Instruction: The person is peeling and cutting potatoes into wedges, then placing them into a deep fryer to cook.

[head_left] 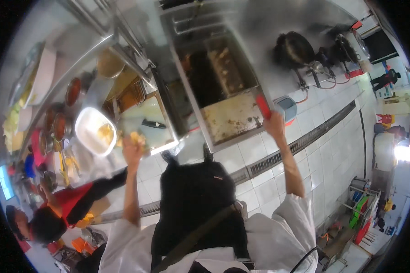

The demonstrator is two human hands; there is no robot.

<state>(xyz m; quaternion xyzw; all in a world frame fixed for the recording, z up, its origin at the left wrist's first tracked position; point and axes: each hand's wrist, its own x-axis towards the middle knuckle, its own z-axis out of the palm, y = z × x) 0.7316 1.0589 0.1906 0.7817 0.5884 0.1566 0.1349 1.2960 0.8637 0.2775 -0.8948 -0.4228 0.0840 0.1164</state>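
floor (255, 148) is stretching out as white tile in the head view, leaving open room around the right forearm, with a drain grate (300, 142) running across it. the metal vat (234, 140) is presenting its straight near rim to the wearer, and a dark narrow gap is separating it from the surface (164, 146) on the left. a white tub (87, 129) is crowding the left hand (133, 151) on one side, while a grey box (287, 108) is standing close to the right hand (274, 125).

the left fingers are curling around yellowish pieces (138, 138), which are poking out past them over the surface's near edge, just right of the tub; similar pieces are lying inside it. the right fingers are closing fully around a red handle (263, 106), which is extending beyond them above the vat's right rim.

the handle is pointing away from the wearer, its long axis leaning slightly left; what its far end is joining is too blurred to tell. the yellowish pieces are forming a loose clump, showing no clear long axis.
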